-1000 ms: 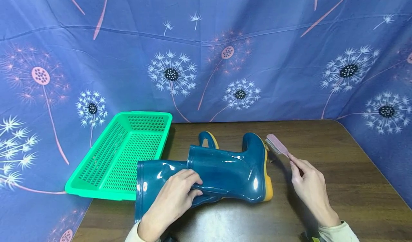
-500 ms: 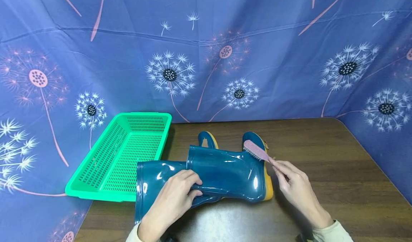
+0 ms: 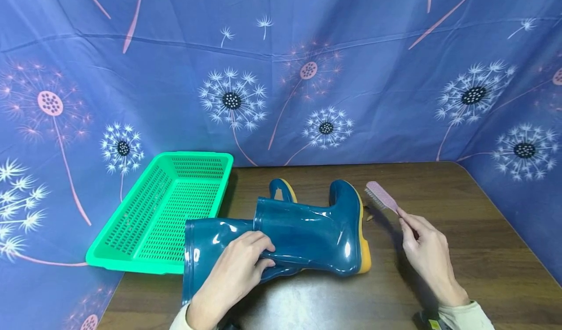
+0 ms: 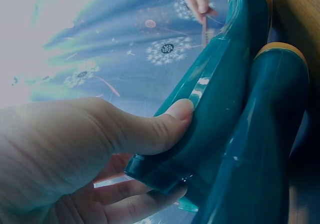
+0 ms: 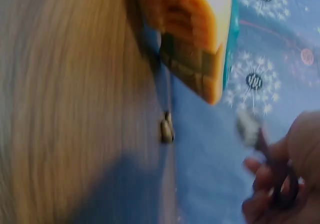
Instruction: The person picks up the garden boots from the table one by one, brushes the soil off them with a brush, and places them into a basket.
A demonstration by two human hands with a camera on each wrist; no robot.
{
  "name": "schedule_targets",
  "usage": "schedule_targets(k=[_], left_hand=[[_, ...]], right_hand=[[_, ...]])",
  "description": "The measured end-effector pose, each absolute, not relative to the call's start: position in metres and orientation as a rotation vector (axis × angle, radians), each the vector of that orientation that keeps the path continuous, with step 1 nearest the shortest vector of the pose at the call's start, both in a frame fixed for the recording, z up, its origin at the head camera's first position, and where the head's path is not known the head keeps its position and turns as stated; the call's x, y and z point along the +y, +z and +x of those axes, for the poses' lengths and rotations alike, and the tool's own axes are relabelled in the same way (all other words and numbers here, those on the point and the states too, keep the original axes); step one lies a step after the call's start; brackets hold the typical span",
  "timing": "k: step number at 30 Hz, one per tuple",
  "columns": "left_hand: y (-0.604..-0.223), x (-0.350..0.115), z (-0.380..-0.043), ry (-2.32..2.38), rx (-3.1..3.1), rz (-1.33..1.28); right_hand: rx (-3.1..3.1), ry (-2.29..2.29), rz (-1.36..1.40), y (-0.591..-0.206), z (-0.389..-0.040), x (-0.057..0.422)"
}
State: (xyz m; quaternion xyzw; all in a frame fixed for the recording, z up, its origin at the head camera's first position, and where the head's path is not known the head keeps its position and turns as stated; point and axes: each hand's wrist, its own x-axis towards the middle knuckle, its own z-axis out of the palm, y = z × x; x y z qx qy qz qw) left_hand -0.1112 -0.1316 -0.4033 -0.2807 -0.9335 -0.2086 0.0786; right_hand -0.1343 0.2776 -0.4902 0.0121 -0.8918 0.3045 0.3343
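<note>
Two dark teal rubber boots with yellow soles lie on their sides on the table. My left hand grips the shaft of the upper rubber boot; the left wrist view shows the thumb on one side and fingers on the other. The second rubber boot lies partly hidden beneath it, its toe showing behind. My right hand pinches the handle of a pink brush with pale bristles. The brush is held to the right of the upper boot's toe, apart from it, bristles facing the boot.
A green perforated plastic basket stands at the left, beside the boot shafts. Small brown bits lie on the wooden table near the upper boot's sole. A blue dandelion-print cloth hangs behind and along the sides.
The brush swept left over the upper boot's foot half a second ago and has come back to the right, off the boot. My left hand and both boots stay in place.
</note>
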Motion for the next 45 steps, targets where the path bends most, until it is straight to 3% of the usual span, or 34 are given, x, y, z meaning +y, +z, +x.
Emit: schedule_targets(k=[5,8,18,30,45], left_hand=[[-0.403,-0.130,-0.112,-0.624,-2.795,-0.832],[-0.402,-0.129,-0.113,-0.625,-2.790,-0.833],[-0.400,-0.125,-0.114,-0.633,-2.785,-0.825],[-0.392,-0.116,-0.115,-0.641,-2.708,-0.848],[-0.362,-0.047,-0.122,-0.665,-2.432,-1.082]], right_hand=[[-2.311,0.865,0.452,-0.490,-0.136,0.265],[-2.348,0.838,0.548,-0.491,-0.137,0.265],[-2.382,0.709,0.075,-0.492,-0.141,0.286],[-2.369,0.761,0.065,-0.485,-0.140,0.284],[-2.339,0.853,-0.021,-0.479,-0.132,0.298]])
